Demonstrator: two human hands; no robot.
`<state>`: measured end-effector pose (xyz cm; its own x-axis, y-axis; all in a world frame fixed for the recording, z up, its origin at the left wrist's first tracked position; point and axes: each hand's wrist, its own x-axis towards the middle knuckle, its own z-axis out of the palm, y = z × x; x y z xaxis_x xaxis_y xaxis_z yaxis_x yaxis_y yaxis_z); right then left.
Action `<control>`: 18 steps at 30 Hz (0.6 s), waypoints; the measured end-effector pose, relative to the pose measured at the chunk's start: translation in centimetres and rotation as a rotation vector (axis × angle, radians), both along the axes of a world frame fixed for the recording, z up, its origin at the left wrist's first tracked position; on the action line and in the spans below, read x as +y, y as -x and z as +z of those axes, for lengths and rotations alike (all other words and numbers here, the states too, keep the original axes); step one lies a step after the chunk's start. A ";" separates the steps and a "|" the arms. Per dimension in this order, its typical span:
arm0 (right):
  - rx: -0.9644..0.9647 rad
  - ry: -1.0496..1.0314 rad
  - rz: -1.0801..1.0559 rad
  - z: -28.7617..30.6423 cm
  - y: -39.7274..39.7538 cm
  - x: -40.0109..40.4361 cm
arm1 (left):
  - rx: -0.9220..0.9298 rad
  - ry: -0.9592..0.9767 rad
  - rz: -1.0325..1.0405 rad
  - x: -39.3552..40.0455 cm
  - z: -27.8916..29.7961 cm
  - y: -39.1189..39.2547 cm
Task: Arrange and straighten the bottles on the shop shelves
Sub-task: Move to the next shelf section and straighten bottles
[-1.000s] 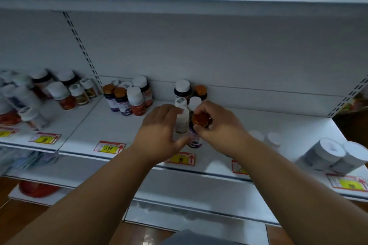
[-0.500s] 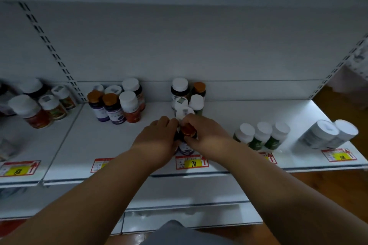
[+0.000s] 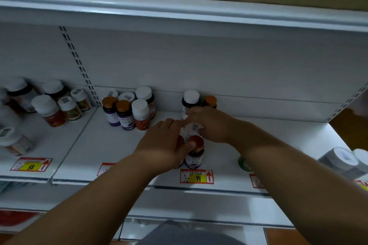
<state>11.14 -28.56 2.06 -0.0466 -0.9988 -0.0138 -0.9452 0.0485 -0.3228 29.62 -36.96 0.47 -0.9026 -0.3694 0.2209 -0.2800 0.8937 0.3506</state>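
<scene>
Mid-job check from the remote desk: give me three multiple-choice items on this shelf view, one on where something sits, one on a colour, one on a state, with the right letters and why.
1. Where does the orange-capped bottle by the left hand stand?
A. At the back wall
B. Near the shelf's front edge, above the price tag marked 98
C. On the floor

2. What colour is the cap of the tall dark bottle at the back, behind the right hand?
A. White
B. Green
C. Black

3. How do the two grey containers at far right sit?
A. Upright
B. Stacked
C. On their sides, lids facing forward

Answers: 1 B, the tag sits directly below it on the shelf lip. 2 A, its cap reads plainly white beside an orange-capped neighbour. 3 C, their round lids face the camera.
</scene>
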 end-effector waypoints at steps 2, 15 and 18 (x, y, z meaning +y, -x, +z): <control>0.035 -0.024 0.080 0.3 0.3 -0.6 | -0.003 0.016 0.015 -0.1 0.0 0.1; -0.057 -0.136 -0.013 -1.0 2.0 0.0 | -0.042 0.004 0.075 -0.1 -1.1 -0.5; -0.197 0.069 -0.235 1.3 2.3 1.1 | 0.040 -0.026 0.100 -0.3 -0.2 -0.5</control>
